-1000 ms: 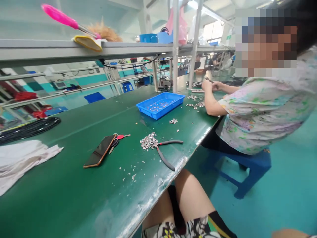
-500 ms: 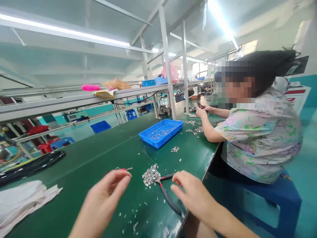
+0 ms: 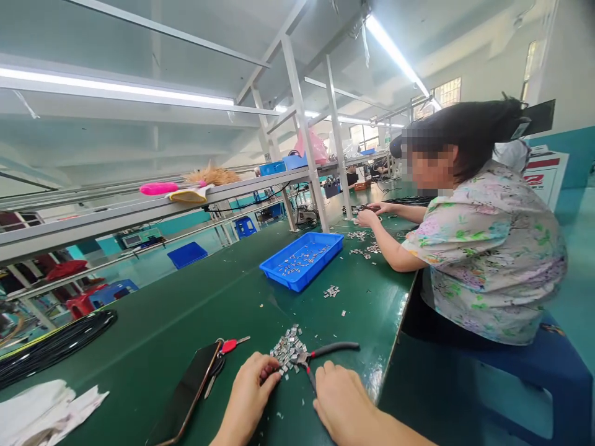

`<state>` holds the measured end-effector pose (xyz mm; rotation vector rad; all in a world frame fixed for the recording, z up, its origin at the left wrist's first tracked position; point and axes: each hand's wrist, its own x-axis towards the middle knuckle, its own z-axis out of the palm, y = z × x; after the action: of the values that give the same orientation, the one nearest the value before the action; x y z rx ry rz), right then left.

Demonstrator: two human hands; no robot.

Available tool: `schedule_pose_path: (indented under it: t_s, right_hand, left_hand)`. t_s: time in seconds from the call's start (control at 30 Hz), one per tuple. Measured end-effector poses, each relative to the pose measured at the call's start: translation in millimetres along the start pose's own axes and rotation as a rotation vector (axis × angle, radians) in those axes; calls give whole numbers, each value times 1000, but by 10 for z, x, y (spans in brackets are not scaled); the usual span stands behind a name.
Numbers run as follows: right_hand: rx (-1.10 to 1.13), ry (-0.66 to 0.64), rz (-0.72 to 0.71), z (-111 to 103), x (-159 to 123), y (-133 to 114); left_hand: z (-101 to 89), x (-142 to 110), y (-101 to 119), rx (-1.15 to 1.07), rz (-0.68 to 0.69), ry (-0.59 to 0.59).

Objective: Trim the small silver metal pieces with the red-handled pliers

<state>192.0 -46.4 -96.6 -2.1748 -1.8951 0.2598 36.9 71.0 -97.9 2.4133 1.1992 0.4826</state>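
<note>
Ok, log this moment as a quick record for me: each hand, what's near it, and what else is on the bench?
left hand: at the edge of a pile of small silver metal pieces
right hand: on or over black-handled pliers, grip unclear
surface: green-topped workbench
nearby: dark smartphone with orange edge; red-headed key
further along: blue plastic tray holding small metal pieces
other person: co-worker in floral shirt, seated at the bench

Fluorescent tubes [image 3: 395, 46] glow along the pale ceiling [image 3: 139, 37], a barred window [image 3: 446, 93] sits high in the white wall [image 3: 493, 56], and the floor [image 3: 576, 279] is teal.
</note>
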Motion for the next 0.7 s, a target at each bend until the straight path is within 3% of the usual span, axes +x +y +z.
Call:
schedule_pose_path:
  t_s: [0.13,0.4,0.57,0.7]
  right_hand:
    - [50,69,94,-36,113,100]
    - [345,387,176,-465,239,654]
    - [578,373,83,-415,387,1022]
    - [774,305,38,-277,458,1176]
  left_hand:
    - [24,53,31,23,3,-31]
    - [49,76,-2,44,-55,-78]
    - [101,53,-8,61,-58,-92]
    - [129,41,16,53,-83,-104]
